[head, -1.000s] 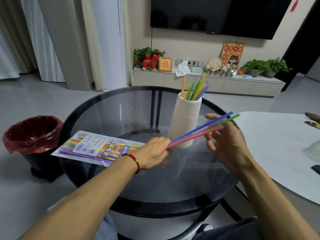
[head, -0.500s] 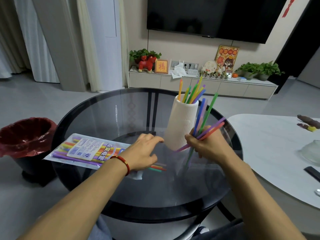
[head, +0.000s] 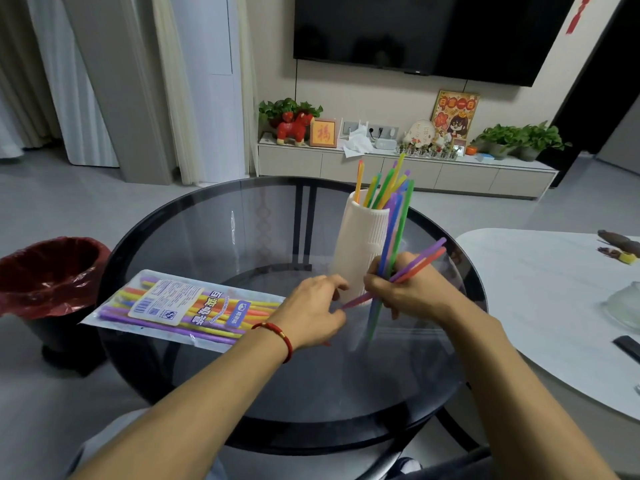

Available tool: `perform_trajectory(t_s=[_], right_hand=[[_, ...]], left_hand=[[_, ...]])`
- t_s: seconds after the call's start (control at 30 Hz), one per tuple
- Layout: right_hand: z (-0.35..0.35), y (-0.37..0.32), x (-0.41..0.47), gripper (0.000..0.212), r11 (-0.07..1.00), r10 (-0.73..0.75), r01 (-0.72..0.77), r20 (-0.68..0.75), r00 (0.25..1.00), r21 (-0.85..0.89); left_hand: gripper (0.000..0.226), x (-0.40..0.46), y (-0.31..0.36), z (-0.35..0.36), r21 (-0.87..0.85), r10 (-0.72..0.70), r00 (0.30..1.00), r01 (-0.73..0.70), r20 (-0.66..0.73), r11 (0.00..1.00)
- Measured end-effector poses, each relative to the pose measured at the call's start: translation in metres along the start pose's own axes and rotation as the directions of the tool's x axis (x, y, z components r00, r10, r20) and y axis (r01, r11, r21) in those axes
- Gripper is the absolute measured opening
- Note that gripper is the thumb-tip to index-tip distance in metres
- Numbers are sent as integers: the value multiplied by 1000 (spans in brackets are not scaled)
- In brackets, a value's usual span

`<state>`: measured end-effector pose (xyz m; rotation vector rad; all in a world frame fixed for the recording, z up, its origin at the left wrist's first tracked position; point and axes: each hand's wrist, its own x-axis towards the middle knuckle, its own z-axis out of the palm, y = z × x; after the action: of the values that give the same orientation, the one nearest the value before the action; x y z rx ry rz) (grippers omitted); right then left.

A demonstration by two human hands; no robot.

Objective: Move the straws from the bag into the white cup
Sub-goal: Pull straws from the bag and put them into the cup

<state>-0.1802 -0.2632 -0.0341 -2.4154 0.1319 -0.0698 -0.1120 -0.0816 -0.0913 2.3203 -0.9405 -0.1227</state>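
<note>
A tall white ribbed cup (head: 358,244) stands on the round glass table (head: 207,233), with several coloured straws (head: 379,188) upright in it. My right hand (head: 412,292), just right of the cup's base, grips a bundle of straws (head: 398,230). The blue and green ones stand nearly upright against the cup. A purple and an orange straw (head: 427,254) slant out to the right. My left hand (head: 308,313) is curled at the bundle's lower ends and pinches a slanted straw's tip. The clear straw bag (head: 180,306) lies flat left of that hand and holds several straws.
A bin with a red liner (head: 52,271) sits on the floor to the left. A white table (head: 554,289) adjoins on the right, with a glass dish (head: 627,303) and a dark remote (head: 628,346). A TV cabinet (head: 398,168) stands against the far wall.
My right hand swung the straw bundle from slanted to mostly upright and brought it against the cup. My left hand let go of the ends, then closed in on them again.
</note>
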Motion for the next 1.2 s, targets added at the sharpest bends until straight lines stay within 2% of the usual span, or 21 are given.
perform_trajectory(t_s=[0.07,0.2,0.3,0.4,0.43,0.5,0.6,0.7,0.77,0.83,0.93,1.03,1.1,1.2], right_hand=[[-7,1,0,18,998,-54,55,-54,997,10],[-13,5,4,24,988,-152,157,-204,967,10],[1,13,6,19,984,-172,162,-167,971,-74],[9,26,6,11,987,-139,128,-113,984,-100],[9,29,5,12,987,-136,125,-120,983,-96],[6,33,3,21,991,-123,113,-140,982,-78],[4,35,-5,24,997,-76,75,-138,987,-16],[-3,32,-13,21,984,-42,99,-347,937,148],[-16,28,-17,18,933,3,184,-519,855,308],[-28,24,-23,18,847,51,295,-620,783,442],[-47,12,-26,24,697,149,432,-704,694,573],[-65,-5,-17,34,624,164,500,-726,667,600],[-74,-15,-8,38,624,135,526,-743,656,578],[-80,-23,6,28,704,85,501,-760,644,503]], left_hand=[[45,2,1,-1,-46,-23,1000,22,-21,999],[27,3,13,12,-131,-29,996,39,80,991],[23,4,16,29,-169,-77,995,86,63,982],[36,4,18,33,-209,-135,987,151,90,966],[38,4,18,32,-208,-146,987,156,64,965],[37,5,16,27,-231,-187,979,164,-81,959],[32,11,16,14,-324,-256,909,146,-328,935],[70,29,18,0,-360,-214,878,51,-429,932],[104,46,23,-14,-377,-177,913,27,-368,926],[122,65,32,-26,-397,-126,953,6,-276,918],[127,85,44,-35,-451,-86,970,-26,-226,892],[121,94,50,-37,-584,-128,963,-35,-235,811],[123,95,48,-37,-601,-128,967,-33,-223,798],[123,90,38,-33,-538,-55,980,-57,-189,841]])
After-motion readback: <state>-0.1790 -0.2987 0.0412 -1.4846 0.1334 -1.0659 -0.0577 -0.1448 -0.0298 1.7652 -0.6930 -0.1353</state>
